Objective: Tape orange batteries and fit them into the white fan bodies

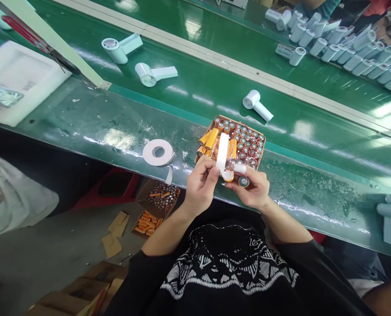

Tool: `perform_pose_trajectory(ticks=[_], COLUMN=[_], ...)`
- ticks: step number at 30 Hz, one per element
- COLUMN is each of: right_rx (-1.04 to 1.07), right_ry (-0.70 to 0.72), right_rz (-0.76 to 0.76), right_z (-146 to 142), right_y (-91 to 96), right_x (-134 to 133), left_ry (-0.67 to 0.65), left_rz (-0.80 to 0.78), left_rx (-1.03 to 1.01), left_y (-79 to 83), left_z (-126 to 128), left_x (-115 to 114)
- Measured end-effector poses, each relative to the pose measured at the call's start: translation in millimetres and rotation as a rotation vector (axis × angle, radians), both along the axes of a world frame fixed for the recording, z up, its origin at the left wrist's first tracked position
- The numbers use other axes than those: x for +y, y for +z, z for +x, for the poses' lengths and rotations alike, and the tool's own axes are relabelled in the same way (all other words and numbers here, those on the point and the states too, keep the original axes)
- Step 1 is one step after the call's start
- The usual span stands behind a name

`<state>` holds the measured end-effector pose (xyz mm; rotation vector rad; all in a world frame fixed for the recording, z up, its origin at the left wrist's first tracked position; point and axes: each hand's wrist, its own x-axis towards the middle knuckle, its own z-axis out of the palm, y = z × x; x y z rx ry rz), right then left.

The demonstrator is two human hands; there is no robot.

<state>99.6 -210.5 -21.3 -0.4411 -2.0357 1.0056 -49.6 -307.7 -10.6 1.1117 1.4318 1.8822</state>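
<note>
Green assembly bench point(93, 131), glossy and scuffed, running across the view; beyond it a green conveyor belt point(300, 114) and a pale divider rail point(248, 70). Three white plastic housings point(256, 103) lie well apart on the belt, and a dense crowd of similar white cylinders point(353, 52) sits farther right on the far lane. White foam tray point(18, 79) at the bench's far left. Below the near edge, grey floor point(51, 250), a red crate point(106, 188), cardboard scraps point(115, 232) and stacked cartons point(80, 294). A co-worker's white sleeve point(11, 197) enters at left. On the bench, a shallow cardboard tray point(246, 129) packed upright with wired cells, a few orange-wrapped cells lying on top at its left. Just left of it, a roll of white tape point(158, 152) lies on its side. On the floor, an open carton of loose cells point(161, 197) with a second of orange cells point(146, 224) beside it. Left hand point(200, 186) in a narrow pinch on a white tape strip point(222, 153); right hand point(250, 188) closed narrowly on an orange cell point(228, 176), the strip running onto it. Both hands close together over the near bench edge, just in front of the tray
</note>
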Motion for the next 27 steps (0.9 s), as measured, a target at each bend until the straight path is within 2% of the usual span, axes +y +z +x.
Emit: perform_pose_trajectory(ticks=[4, 6, 7, 10, 12, 14, 17, 20, 22, 27], right_rx=[-0.027, -0.028, -0.036, -0.209, -0.39, -0.459, -0.305, -0.064, 0.005, 0.02], right_ry=[-0.054, -0.102, -0.141, -0.248, -0.287, -0.306, -0.261, -0.12, -0.037, -0.017], right_rz=[0.123, 0.16, 0.164, 0.118, 0.081, 0.046, -0.124, -0.387, -0.499, -0.544], right_z=[12, 18, 19, 13, 3, -5, -8, -4, -1, 7], right_y=[-0.1, 4.9, 8.8, 22.5, 29.6, 33.4, 33.9, 32.8, 34.1, 46.6], right_x=[-7, -6, -2, 20, 38, 49, 50, 39, 33, 27], left_ry=[0.045, 0.159, 0.228, 0.371, 0.382, 0.377, 0.358, 0.293, 0.267, 0.252], left_rz=[0.015, 0.039, 0.047, 0.046, 0.045, 0.046, 0.04, 0.038, 0.039, 0.065], left_rx=[-0.28, -0.383, -0.363, -0.068, 0.155, 0.318, 0.52, 0.718, 0.849, 1.123], left_y=[-14.2, -21.3, -23.7, -25.1, -22.8, -20.4, -19.5, -20.1, -18.9, -7.1], left_z=[-17, -31, -37, -41, -35, -27, -21, -19, -19, -18], left_x=[7, 10, 11, 8, 4, 0, -3, -6, -7, -9])
